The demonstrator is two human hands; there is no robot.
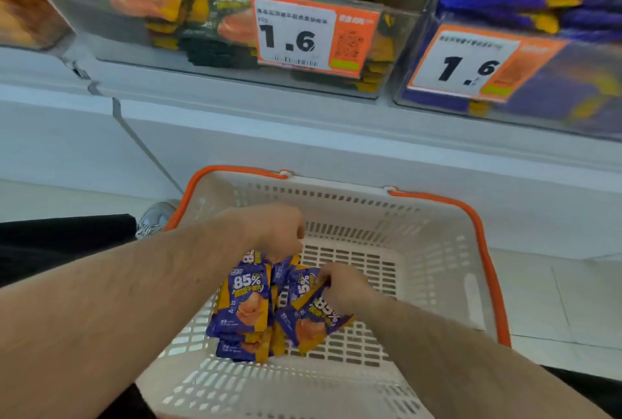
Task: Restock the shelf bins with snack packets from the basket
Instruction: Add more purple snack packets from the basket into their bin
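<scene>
Purple snack packets lie heaped in my cream basket, at the lower centre of the frame. My left hand curls around the top of several packets; my right hand pinches the corner of another packet. Across the top of the frame, a clear bin holds dark packets, and a second bin, upper right, holds purple ones. Both carry orange price tags reading 1.6. A white shelf supports them; pale floor tiles show at right.

Bare forearms extended forward and down, left hand and right hand both curled in grip.
</scene>
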